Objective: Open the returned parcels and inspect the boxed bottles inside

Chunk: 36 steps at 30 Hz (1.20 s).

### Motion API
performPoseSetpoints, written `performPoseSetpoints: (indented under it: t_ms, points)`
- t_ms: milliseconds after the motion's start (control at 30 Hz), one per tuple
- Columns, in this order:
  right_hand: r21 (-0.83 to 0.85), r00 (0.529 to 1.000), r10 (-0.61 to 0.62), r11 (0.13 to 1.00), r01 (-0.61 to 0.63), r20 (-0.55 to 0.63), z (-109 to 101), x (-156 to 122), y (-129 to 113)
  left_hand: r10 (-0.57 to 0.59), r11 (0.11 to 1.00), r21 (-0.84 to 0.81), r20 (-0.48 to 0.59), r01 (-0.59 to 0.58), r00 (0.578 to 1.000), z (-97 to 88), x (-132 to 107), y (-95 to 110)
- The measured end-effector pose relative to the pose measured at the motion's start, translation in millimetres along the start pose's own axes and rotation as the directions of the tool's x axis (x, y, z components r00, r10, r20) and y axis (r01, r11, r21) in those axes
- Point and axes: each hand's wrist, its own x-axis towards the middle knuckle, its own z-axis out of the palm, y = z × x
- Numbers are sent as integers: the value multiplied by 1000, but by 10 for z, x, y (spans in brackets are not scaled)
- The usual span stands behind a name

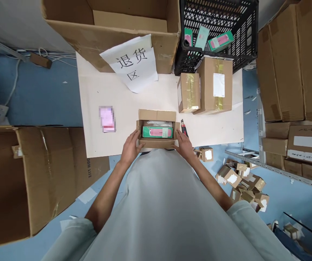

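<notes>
A small cardboard box (pixel 157 144) stands with its flaps spread at the table's near edge, right in front of my body. Inside it lies a green box (pixel 157 132) with a pink picture on it, and some clear plastic wrap (pixel 160 123) shows behind that. My left hand (pixel 130 148) grips the left side of the cardboard box, thumb toward the near flap. On the opposite side my right hand (pixel 184 145) grips it the same way. A red and black utility knife (pixel 184 128) lies on the table just beyond my right hand.
Two taped cartons (pixel 189 92) stand at the back right, before a black crate (pixel 221 21) holding several green boxes. A big open carton (pixel 134 40) with a paper sign sits behind. A blurred pink item (pixel 107 119) lies left on the white table (pixel 91 145). Parcels (pixel 249 181) litter the floor.
</notes>
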Motion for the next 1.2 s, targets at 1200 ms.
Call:
performPoseSetpoints:
  t_ms: [1200]
  points:
    - [74,994,-35,996,43,-102,35,220,-101,-8,798,526,497,-294,868,55,1138,831]
